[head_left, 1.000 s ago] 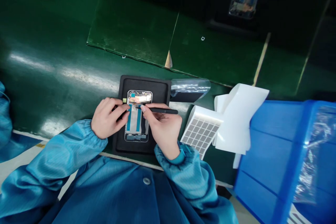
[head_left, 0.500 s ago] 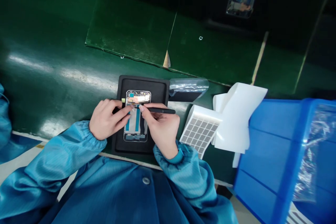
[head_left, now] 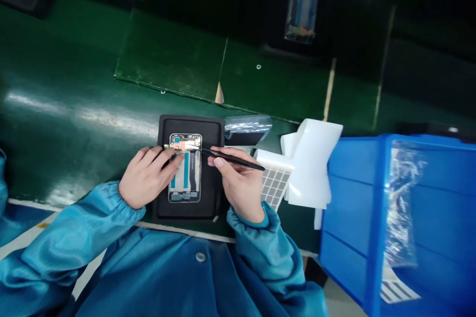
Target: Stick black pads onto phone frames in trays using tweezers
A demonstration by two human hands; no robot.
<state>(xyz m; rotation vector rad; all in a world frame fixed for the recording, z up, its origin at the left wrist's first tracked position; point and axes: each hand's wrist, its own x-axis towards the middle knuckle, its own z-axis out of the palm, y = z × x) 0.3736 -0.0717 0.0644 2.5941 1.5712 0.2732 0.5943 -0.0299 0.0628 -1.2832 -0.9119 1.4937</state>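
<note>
An opened smartphone (head_left: pixel 185 178), its circuit board and blue-striped battery exposed, lies in a black foam tray (head_left: pixel 213 193). My left hand (head_left: pixel 145 176) is at the phone's left side, with bent fingers closed over its edge and the thumb tip on its upper part. Held in my right hand (head_left: pixel 241 183) are black tweezers (head_left: pixel 238 160), tilted so that their tips reach the circuit board near the phone's top right. Whether the tips pinch a part is too small to tell. A small greyish piece (head_left: pixel 215 218) lies at the tray's lower right edge.
Clear film with a dark panel (head_left: pixel 247 131) adjoins the tray. White sheets (head_left: pixel 314 168) and a grey-square label sheet (head_left: pixel 275 183) lie right. A blue bin (head_left: pixel 347 198) holds plastic bags (head_left: pixel 401 208). More phones (head_left: pixel 302 10) stand in dark trays at the back.
The view has shifted. My right hand has drawn back to the right from the phone's middle, and the tweezers' tips now show over the board. My left hand stays at the phone's left side.
</note>
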